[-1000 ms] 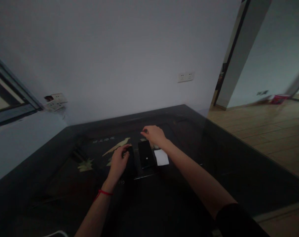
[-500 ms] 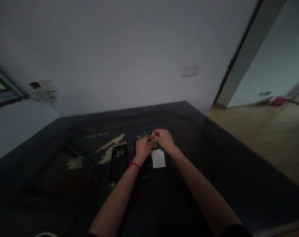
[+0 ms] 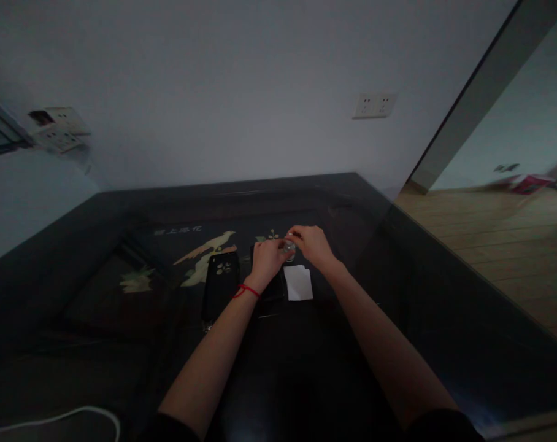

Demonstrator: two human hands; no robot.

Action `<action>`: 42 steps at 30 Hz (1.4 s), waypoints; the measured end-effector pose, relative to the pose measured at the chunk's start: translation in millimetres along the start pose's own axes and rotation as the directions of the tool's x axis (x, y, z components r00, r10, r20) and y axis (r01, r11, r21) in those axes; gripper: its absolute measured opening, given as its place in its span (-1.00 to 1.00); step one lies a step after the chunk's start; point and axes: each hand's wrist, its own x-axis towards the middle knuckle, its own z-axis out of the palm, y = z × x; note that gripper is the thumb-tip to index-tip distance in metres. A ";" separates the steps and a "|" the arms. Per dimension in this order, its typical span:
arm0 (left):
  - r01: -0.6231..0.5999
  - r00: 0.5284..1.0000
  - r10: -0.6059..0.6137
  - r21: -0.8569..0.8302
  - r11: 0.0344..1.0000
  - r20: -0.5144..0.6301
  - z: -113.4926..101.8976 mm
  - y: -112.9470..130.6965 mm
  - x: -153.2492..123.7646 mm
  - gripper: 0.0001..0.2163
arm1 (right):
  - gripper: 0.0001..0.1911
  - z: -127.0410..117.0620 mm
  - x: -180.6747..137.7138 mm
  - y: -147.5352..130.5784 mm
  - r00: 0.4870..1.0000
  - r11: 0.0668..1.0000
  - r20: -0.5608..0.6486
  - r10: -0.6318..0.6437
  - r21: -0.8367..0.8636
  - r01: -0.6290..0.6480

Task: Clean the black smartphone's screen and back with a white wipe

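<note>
Fingers pinching now: left hand the clear jar, right hand a white bit—jar likely light, slippery, best side-held!

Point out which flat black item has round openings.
The phone case, farther left: round openings cluster near its far end. The phone, partly hidden by the left hand, shows none where visible.

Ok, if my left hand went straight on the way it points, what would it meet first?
Beyond the small clear container it seems to hold, your left hand would probably meet your right hand first, though depth is hard to judge.
</note>
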 end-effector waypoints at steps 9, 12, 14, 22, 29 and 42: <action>-0.026 1.000 0.026 0.003 1.000 0.000 0.5 -1.5 -1.7 -0.69 | -0.75 2.5 2.2 4.1 0.999 0.999 0.029 -0.037 0.038 0.035; -0.022 1.000 0.022 0.010 1.000 0.000 0.2 -0.8 -1.2 -0.69 | -0.73 3.5 1.6 1.7 0.999 0.998 0.032 -0.035 0.055 0.034; -0.019 1.000 0.019 0.012 1.000 0.001 -0.2 -0.3 -1.0 -0.69 | -0.73 3.5 1.6 0.2 0.998 0.996 0.034 -0.044 0.078 0.041; -0.012 1.000 0.012 0.026 1.000 0.000 -1.5 1.2 -2.7 -0.69 | -0.70 10.1 4.8 7.5 1.000 0.986 -0.006 -0.007 0.164 0.008; -0.009 1.000 0.009 0.026 1.000 0.011 -4.7 4.4 -3.1 -0.69 | -0.72 13.2 6.4 11.7 0.999 0.981 0.002 0.041 0.188 -0.041; -0.009 1.000 0.008 0.039 0.999 0.008 -4.1 5.0 -3.5 -0.69 | -0.72 13.0 1.1 6.6 0.997 0.971 -0.015 0.070 0.231 -0.065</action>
